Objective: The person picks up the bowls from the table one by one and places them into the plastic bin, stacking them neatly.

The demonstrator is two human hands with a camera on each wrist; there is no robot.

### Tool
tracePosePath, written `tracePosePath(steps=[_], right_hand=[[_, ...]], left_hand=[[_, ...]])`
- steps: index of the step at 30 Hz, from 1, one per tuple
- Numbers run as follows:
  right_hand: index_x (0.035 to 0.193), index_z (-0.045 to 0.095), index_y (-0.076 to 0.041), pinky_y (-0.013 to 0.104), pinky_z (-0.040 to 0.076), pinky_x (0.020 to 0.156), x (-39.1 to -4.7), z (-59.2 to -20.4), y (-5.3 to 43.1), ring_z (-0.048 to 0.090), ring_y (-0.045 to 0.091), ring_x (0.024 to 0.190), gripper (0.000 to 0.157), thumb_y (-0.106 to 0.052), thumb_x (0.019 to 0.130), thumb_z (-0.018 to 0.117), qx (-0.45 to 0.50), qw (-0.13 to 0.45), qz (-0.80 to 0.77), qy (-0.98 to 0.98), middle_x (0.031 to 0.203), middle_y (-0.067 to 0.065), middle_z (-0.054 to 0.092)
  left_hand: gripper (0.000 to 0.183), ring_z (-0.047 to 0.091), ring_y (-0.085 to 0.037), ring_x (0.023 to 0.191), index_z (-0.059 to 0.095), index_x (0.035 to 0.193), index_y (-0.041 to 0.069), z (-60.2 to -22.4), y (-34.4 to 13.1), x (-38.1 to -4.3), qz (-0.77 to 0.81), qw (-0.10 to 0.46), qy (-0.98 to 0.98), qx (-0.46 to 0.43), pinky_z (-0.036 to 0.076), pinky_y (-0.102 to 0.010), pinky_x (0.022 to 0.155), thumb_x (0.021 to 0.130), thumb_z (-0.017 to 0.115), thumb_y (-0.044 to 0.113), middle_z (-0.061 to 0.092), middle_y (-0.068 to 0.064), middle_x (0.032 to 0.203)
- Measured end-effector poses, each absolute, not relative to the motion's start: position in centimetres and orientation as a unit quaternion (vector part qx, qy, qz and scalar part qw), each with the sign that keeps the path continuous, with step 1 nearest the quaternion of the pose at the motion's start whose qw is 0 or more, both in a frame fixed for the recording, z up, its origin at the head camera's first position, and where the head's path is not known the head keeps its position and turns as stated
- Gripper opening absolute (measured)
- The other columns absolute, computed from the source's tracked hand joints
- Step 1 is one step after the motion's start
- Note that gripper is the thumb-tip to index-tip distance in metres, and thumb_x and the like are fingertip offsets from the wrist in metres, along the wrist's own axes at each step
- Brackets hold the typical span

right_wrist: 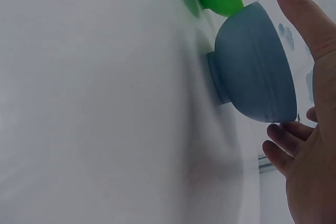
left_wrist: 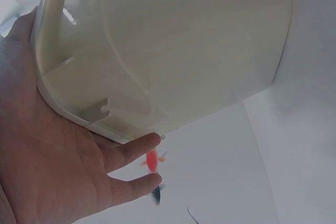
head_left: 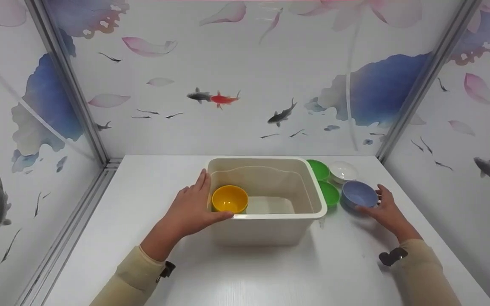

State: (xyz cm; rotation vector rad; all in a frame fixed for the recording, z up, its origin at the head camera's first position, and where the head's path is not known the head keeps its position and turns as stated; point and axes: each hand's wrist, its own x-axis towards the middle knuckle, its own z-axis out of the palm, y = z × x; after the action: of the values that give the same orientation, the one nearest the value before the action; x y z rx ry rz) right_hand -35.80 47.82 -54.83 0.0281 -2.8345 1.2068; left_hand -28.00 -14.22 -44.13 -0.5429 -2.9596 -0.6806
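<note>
My left hand [head_left: 191,208] rests against the left near corner of a cream plastic bin [head_left: 266,231]. Its thumb lies along the near rim, and the straight fingers reach along the outside of the left wall. Inside the bin, at the left, sits a yellow bowl [head_left: 230,199]. My right hand [head_left: 386,211] is at a blue bowl [head_left: 360,194], right of the bin. In the right wrist view, loosely bent fingers [right_wrist: 283,145] touch or nearly touch the bowl's rim, while the thumb stands apart from it. The bowl appears upright and close to the tabletop.
Two green bowls [head_left: 329,194] stand against the bin's right side, partly hidden by it. A white bowl [head_left: 344,171] is behind the blue one. White panels [head_left: 245,127] with painted fish and petals enclose the white table [head_left: 245,276] at back and sides.
</note>
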Motion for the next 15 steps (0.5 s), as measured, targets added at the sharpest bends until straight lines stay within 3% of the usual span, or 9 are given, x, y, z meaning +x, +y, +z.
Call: tracePosePath(steps=[15], right_hand=[[0.171,-0.004,0.011,0.072,0.024,0.127,-36.35,-55.09,47.51,0.025,0.062,0.157,0.130,-0.044,0.096,0.087,0.007,0.021,0.395,-0.918,0.170,0.047,0.015]], left_hand=[[0.132,0.037,-0.043,0.161,0.018,0.175,-0.001,-44.17,-14.08,-27.97,-0.229,0.034,-0.958,-0.172,0.031,-0.065,0.128,0.088,0.069,0.084,0.013,-0.018,0.184]])
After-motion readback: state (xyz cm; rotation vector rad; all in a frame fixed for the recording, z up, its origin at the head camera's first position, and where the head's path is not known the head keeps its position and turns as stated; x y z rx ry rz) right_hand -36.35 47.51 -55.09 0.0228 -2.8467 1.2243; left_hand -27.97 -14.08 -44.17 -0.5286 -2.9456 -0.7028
